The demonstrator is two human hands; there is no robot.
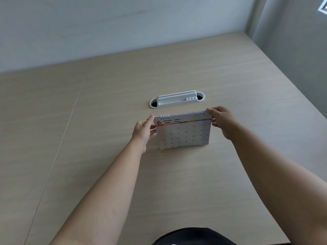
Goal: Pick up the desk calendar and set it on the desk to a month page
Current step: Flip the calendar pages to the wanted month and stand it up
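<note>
A white spiral-bound desk calendar [184,133] stands upright on the light wooden desk [106,121], its June 2026 page facing me. My left hand [144,132] grips the calendar's left edge near the top. At the upper right corner, by the wire binding, my right hand [222,122] pinches the calendar between thumb and fingers. The calendar's bottom edge looks to rest on the desk surface.
A white oval cable grommet with a slotted holder [177,99] sits just behind the calendar. A seam [58,149] runs down the desk on the left. A white wall closes the back, a grey wall the right side. Dark clothing [192,236] shows at the bottom edge.
</note>
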